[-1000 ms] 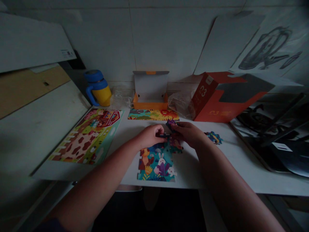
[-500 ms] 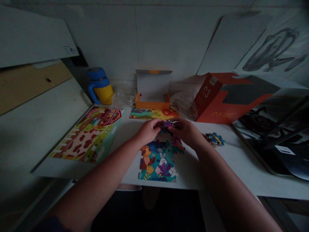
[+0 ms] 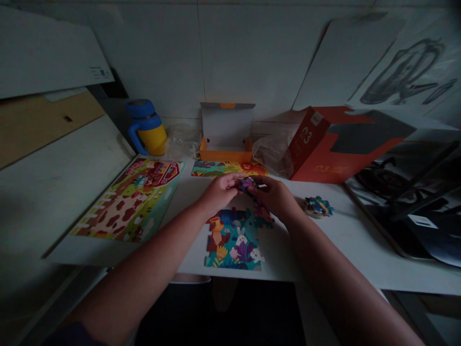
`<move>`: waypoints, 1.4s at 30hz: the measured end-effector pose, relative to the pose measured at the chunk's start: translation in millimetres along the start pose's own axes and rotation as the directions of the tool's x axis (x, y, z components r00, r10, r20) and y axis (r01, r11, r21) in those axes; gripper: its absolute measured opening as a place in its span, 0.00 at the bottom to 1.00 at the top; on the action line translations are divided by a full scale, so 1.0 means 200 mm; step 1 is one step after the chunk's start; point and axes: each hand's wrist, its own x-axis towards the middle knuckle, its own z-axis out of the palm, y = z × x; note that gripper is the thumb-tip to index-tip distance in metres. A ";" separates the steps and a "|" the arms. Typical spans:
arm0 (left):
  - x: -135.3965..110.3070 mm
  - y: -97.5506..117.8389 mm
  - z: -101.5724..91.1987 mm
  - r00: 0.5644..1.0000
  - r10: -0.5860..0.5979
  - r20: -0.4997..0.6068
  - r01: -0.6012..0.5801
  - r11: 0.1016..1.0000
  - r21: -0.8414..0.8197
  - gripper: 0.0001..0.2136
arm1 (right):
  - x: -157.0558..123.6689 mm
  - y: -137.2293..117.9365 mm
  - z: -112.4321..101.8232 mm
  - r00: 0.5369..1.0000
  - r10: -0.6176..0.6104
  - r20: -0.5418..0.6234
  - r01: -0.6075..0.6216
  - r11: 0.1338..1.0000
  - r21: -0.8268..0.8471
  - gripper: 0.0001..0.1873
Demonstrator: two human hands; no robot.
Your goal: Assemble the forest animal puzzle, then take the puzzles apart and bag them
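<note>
My left hand [image 3: 219, 191] and my right hand [image 3: 274, 196] meet above the white table [image 3: 345, 240], fingers pinched together on a small purple puzzle piece [image 3: 247, 183] held between them. Just below the hands lies a partly joined jigsaw [image 3: 233, 240] with a rabbit, a fox and leaves on teal. The upper right part of that jigsaw is hidden by my right hand. A small heap of loose puzzle pieces [image 3: 317, 206] rests to the right of my right hand.
A finished farm puzzle [image 3: 133, 199] lies at left, another colourful puzzle strip [image 3: 226, 168] behind the hands. At the back stand a blue-and-yellow mug [image 3: 147, 127], an open orange box [image 3: 226, 132], clear plastic bags [image 3: 272, 151] and a red carton [image 3: 334, 144]. Dark sheets [image 3: 414, 192] cover the right.
Both hands lifted off the jigsaw and moved a little away from me, now holding the purple piece together above the table.
</note>
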 end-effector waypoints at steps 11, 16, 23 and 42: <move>0.03 -0.06 -0.03 0.983 0.167 -0.082 -0.126 0.924 0.362 0.25 | 0.06 0.02 -0.04 0.953 -0.295 -0.065 0.220 0.826 -0.519 0.13; 0.00 -0.04 -0.03 0.985 0.164 -0.052 -0.111 0.836 0.537 0.15 | 0.09 0.04 -0.09 0.967 -0.252 0.032 0.218 0.759 -0.614 0.11; -0.05 -0.03 0.08 0.922 0.226 0.314 -0.386 0.498 0.776 0.18 | 0.05 0.00 -0.19 0.935 -0.217 -0.282 0.065 0.883 -0.465 0.17; -0.05 -0.05 0.17 0.941 0.183 0.286 -0.331 0.680 0.654 0.07 | 0.04 0.00 -0.15 0.925 -0.159 -0.344 0.075 0.967 -0.245 0.18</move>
